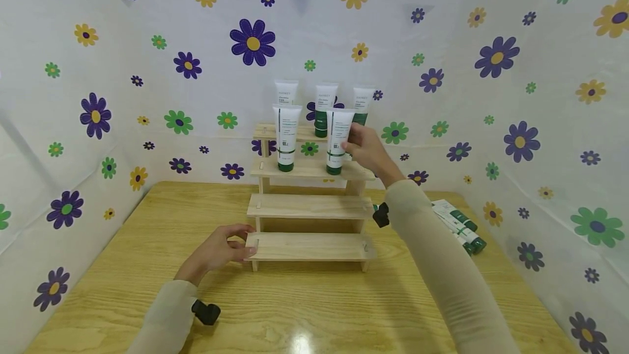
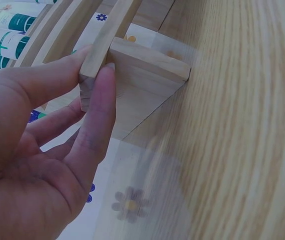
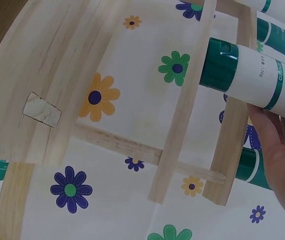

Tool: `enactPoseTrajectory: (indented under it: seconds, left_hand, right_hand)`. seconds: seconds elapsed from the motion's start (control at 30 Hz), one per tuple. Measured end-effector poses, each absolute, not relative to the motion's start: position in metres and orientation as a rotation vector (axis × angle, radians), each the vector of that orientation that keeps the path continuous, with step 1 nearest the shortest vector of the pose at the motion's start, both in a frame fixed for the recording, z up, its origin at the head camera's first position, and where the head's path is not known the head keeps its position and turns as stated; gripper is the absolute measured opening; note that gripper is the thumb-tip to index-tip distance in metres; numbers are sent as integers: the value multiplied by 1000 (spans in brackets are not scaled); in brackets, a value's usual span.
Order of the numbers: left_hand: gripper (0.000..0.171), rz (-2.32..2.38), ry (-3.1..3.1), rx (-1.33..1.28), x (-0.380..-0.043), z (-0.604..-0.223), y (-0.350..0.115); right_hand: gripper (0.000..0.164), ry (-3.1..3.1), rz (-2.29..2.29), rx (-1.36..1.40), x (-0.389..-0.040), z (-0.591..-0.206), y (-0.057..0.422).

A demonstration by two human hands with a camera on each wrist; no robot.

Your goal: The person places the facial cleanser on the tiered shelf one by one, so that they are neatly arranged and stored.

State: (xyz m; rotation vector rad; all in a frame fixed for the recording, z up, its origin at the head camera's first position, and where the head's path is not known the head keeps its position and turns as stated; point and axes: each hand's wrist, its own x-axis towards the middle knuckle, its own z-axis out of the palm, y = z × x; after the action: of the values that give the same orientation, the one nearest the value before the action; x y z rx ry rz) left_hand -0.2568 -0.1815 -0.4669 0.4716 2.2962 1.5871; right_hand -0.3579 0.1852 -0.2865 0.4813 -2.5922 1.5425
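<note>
Pale wood: tiered stand (image 1: 309, 206), lowest shelf (image 1: 309, 247) pinched in left hand (image 1: 216, 251), apparently for steadiness. White-and-green tube (image 1: 338, 138), gripped upright in right hand (image 1: 369, 149), presumably against tipping.

Held tube (image 3: 255, 75) — "120g", apparently

1. Head view: bright, even light; a white glare spot on the wooden tabletop (image 1: 295, 302), soft shadow beside the right sleeve (image 1: 437, 255).
2. Fine print on the white-and-green tubes (image 1: 287, 135) is too soft to read.
3. Left wrist view: dimmer, cooler.
4. Right wrist view: the shelf board (image 3: 47, 65) bows at the edge; highlights on the green cap (image 3: 220, 64).
</note>
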Motion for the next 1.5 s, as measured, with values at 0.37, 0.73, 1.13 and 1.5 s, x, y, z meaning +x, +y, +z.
enactPoseTrajectory:
  seconds: [0.37,0.73,1.13,1.5]
  left_hand:
    - [61,1591,2293,444,-256,-465,-180]
    - [60,1585,2293,473,-257,-465,-181]
    - [61,1585,2291,480,-258,-467,-182]
    - [62,1596,2279,480,-259,-469,-182]
  right_hand:
    - [49,-2544,1581,558,-363,-287,179]
    - [48,-2559,1630,530,-364,-289,176]
    - [48,-2527,1712,546,-366,-291,168]
    - [48,-2513,1717,584,-365,-292,166]
